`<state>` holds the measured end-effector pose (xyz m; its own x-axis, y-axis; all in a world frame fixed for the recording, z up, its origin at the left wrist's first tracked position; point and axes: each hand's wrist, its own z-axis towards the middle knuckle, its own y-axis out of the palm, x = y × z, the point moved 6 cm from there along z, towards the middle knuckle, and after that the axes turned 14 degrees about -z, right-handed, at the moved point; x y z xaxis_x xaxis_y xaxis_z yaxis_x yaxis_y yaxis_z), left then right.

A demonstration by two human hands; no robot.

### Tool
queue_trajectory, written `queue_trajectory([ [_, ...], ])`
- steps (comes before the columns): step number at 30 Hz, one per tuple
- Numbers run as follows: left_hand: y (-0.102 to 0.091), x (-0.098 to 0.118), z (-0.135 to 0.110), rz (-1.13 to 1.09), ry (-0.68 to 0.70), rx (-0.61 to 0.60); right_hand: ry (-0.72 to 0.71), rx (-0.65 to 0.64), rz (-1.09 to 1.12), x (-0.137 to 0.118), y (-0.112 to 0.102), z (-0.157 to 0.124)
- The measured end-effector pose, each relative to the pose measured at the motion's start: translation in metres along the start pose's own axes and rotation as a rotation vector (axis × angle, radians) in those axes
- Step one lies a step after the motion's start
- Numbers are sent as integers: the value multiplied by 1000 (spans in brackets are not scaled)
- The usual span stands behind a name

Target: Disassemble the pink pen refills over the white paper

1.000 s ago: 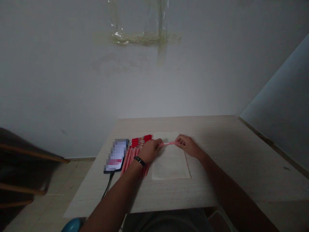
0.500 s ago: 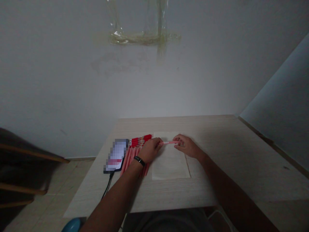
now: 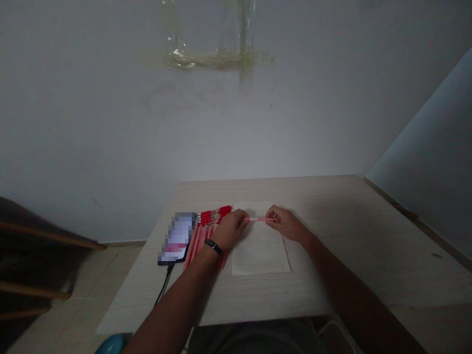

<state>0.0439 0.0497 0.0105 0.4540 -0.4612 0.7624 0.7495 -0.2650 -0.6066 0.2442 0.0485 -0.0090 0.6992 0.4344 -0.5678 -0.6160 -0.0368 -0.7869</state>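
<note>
Pink tube (image 3: pixel 260 219) is spanning level between both hands, the left hand (image 3: pixel 230 230) and right hand (image 3: pixel 286 224) each pinching one end in closed fingertips, holding it steady over a pale paper sheet (image 3: pixel 259 250), with red-tipped pink tubes (image 3: pixel 202 241) lying just beyond the left hand.

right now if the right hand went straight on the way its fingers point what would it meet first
Most likely the left hand, which holds the far end of the thin pink stick that the right hand pinches; depth is hard to judge from here.
</note>
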Motion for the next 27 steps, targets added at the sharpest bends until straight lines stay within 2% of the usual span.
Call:
queue_trajectory([
  [5,4,1,-1,-25,31,-5,-5,20,-16,0,1,1],
  [13,9,3,-2,-71,37,-53,-66,-39,36,-7,10,0],
  [27,6,3,-1,-158,21,-13,-182,19,-73,-13,2,0],
])
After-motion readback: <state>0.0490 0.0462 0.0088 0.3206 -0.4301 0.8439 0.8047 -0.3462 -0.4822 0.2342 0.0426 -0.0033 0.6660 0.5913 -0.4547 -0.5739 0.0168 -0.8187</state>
